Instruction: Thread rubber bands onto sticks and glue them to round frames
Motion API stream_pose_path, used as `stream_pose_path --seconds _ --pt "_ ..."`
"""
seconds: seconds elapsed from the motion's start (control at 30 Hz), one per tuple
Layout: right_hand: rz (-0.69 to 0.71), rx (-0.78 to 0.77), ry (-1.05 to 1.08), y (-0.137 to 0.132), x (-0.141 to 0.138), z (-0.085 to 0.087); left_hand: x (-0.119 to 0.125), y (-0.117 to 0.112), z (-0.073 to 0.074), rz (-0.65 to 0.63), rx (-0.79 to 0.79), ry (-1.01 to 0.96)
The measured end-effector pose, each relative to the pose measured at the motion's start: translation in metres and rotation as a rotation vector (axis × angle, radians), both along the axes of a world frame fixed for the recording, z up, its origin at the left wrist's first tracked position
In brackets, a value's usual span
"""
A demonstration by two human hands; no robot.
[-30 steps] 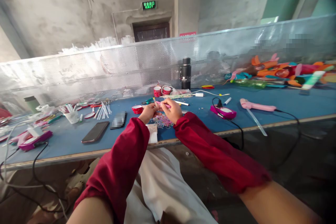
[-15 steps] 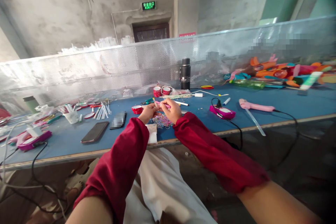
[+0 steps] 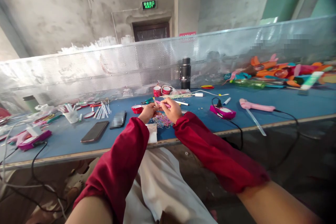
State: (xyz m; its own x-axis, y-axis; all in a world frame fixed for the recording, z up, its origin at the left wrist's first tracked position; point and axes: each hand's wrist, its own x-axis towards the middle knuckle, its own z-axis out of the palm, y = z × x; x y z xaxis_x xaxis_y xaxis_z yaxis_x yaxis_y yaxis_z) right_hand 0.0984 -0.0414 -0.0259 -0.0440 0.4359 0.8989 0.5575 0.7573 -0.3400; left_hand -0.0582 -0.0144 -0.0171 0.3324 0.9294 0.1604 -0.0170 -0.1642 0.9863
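Over the blue table, my left hand [image 3: 147, 112] is closed on a thin tan stick-like piece [image 3: 154, 101] whose upper end sticks up past the fingers. Close beside it, my right hand [image 3: 173, 110] pinches a slim pink pen-like tool [image 3: 166, 104], its tip pointing at the piece in my left hand. Whether the two touch is too small to tell. Beneath both hands lies a loose heap of small coloured rubber bands [image 3: 163, 121]. A white paper pad [image 3: 152, 135] rests at the table edge below my left hand.
Red tape rolls [image 3: 137, 109] sit left of my hands. Behind stands a black thermos [image 3: 185, 74]. Phones [image 3: 95, 132] and a cup of white sticks [image 3: 71, 116] are at left. To the right are a purple power strip [image 3: 222, 112] and a pink corded tool [image 3: 258, 106].
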Motion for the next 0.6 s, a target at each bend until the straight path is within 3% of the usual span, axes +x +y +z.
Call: stream_pose_path --seconds 0.17,0.43,0.6 --pt "-0.037 0.011 0.03 0.0023 0.0012 -0.0011 -0.0008 0.0007 0.0 0.006 -0.003 0.002" --pt "0.014 -0.001 0.001 0.0011 -0.0005 -0.0007 -0.0004 0.0024 -0.0025 -0.002 0.008 -0.003" --pt "-0.044 0.01 0.027 0.0027 0.0009 -0.0016 -0.0011 0.0029 -0.0018 -0.001 0.005 0.006"
